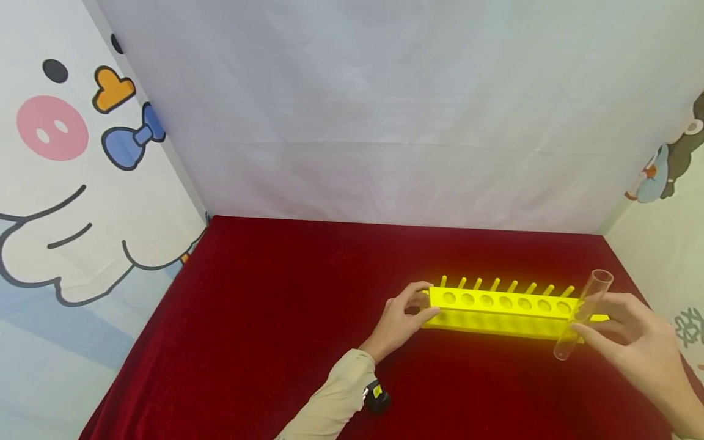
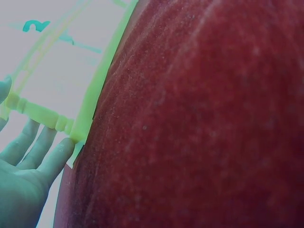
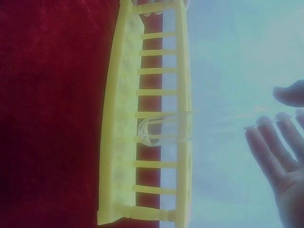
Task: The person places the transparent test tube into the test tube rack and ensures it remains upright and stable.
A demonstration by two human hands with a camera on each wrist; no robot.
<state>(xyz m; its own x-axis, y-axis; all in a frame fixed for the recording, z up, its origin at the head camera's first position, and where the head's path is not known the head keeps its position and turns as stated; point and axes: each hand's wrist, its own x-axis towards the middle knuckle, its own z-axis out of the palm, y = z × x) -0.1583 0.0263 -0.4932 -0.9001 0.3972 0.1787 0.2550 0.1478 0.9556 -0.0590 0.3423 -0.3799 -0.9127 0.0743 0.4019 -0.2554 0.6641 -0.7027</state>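
A yellow test tube rack (image 1: pixel 503 302) with a row of round holes and upright pegs stands toward the right of the red cloth. My left hand (image 1: pixel 400 318) grips its left end, thumb in front and fingers behind; in the left wrist view the fingers (image 2: pixel 56 159) lie along the end post. Between thumb and fingers, my right hand (image 1: pixel 638 336) pinches a clear glass test tube (image 1: pixel 566 343). Tilted, the tube overlaps the rack's right end, its open mouth up. In the right wrist view, its rounded bottom (image 3: pixel 151 133) shows against the rack's pegs.
Red cloth (image 1: pixel 308 293) covers the table. A pale curtain (image 1: pixel 385 122) hangs behind it, and printed cartoon panels (image 1: pixel 55 214) flank both sides. A small black device (image 1: pixel 376 397) sits at the left wrist.
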